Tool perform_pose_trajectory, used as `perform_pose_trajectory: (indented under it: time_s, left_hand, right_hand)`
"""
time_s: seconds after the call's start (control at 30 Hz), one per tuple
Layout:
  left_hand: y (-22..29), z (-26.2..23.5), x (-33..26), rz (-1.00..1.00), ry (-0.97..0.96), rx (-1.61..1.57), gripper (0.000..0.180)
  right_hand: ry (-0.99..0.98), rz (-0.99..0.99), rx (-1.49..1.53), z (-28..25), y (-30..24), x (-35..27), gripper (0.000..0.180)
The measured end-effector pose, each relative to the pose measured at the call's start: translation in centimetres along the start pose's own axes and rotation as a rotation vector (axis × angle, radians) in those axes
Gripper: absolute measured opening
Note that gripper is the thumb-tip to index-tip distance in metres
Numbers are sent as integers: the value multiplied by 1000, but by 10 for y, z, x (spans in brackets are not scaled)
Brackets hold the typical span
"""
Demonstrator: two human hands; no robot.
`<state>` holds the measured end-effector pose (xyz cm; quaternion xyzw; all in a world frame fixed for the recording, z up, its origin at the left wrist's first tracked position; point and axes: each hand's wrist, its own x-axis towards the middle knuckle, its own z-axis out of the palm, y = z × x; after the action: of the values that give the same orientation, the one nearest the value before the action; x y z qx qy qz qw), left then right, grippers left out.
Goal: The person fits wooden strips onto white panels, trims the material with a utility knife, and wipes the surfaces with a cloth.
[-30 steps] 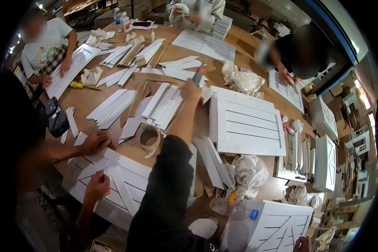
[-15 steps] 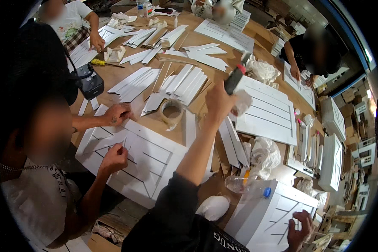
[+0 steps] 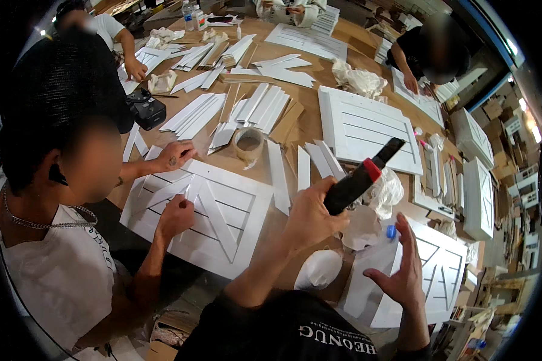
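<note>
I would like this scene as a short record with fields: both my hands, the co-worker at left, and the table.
Left hand: grips a black handheld tool with a red band
Right hand: open, empty, before a white boxy piece with dark grooves
Co-worker's hands: at a white rectangular panel
Brown tabletop: beige tape roll, flat white strips

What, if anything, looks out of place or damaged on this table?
Mostly clutter: crumpled white sheeting lies loose beside the large white panel, and white strips lie at uneven angles near the tape roll. Untidy among straight-edged parts, but no spill or breakage is visible.
</note>
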<state>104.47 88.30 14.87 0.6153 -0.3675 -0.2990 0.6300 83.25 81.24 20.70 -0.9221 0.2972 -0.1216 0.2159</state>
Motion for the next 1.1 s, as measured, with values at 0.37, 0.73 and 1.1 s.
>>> perform_pose_trajectory:
  time_s: [0.37,0.73,1.1]
  left_hand:
    - [26,9,-40,-11,-91,6,27]
    - [41,-34,-103,45,-157,54,41]
    - [91,1,-94,388,-411,777,38]
  right_hand:
    - [-166,-16,191,18,-2,-5,89]
    - [-21,-44,185,-13,24,-24,82]
    - [-50,0,38,-25,30,-34,82]
